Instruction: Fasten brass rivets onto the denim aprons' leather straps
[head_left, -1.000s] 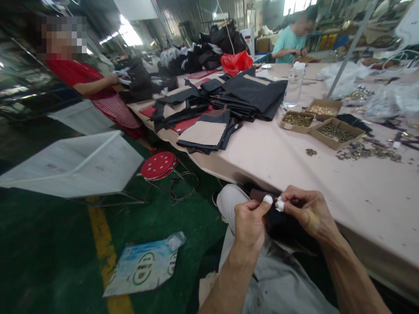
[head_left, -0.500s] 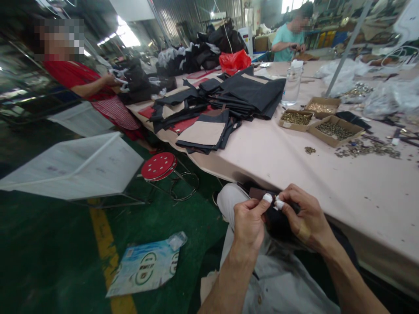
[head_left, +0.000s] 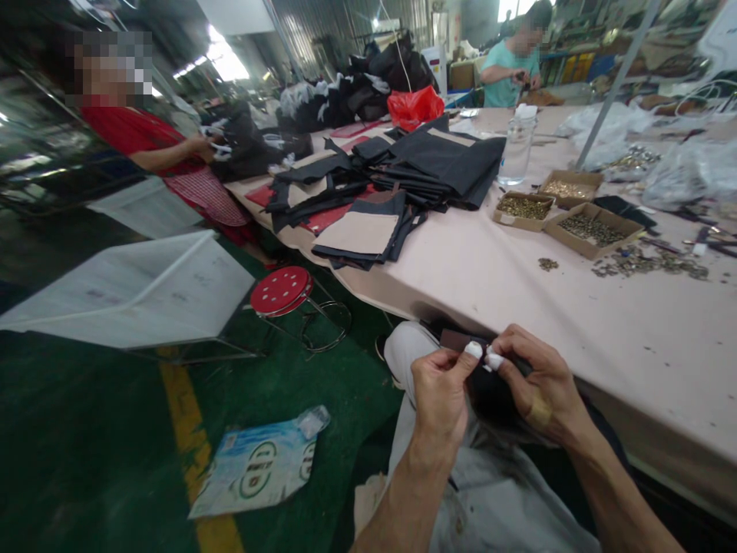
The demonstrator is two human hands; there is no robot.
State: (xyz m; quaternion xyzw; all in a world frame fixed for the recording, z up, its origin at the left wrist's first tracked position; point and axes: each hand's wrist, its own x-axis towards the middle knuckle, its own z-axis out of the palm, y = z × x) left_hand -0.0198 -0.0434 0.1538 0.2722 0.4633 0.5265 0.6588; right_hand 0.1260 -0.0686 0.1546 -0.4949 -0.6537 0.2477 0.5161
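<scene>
Over my lap, both hands hold a dark piece of fabric or leather [head_left: 489,393] with a brown strip [head_left: 454,341] at its upper edge. My left hand [head_left: 441,390] is closed, its white-taped thumb pressing the piece against the bent fingers. Close beside it, my right hand [head_left: 540,376] is also closed on the piece, thumb and forefinger pinched near the left thumb tip. White tape wraps that thumb too, and a tan plaster sits near the wrist. Whether a small part lies between the fingertips is too small to tell.
On the pink-covered table [head_left: 461,269] stand small boxes of metal fittings [head_left: 596,230], a loose pile of fittings [head_left: 650,263], a clear bottle [head_left: 517,150] and stacked dark fabric pieces [head_left: 437,165]. Left are a red stool [head_left: 281,288] and a white bin [head_left: 127,299]. Two people work farther off.
The view has shifted very slightly. Both hands keep nearly the same place and grip, with only a small movement of the right thumb and fingers.
</scene>
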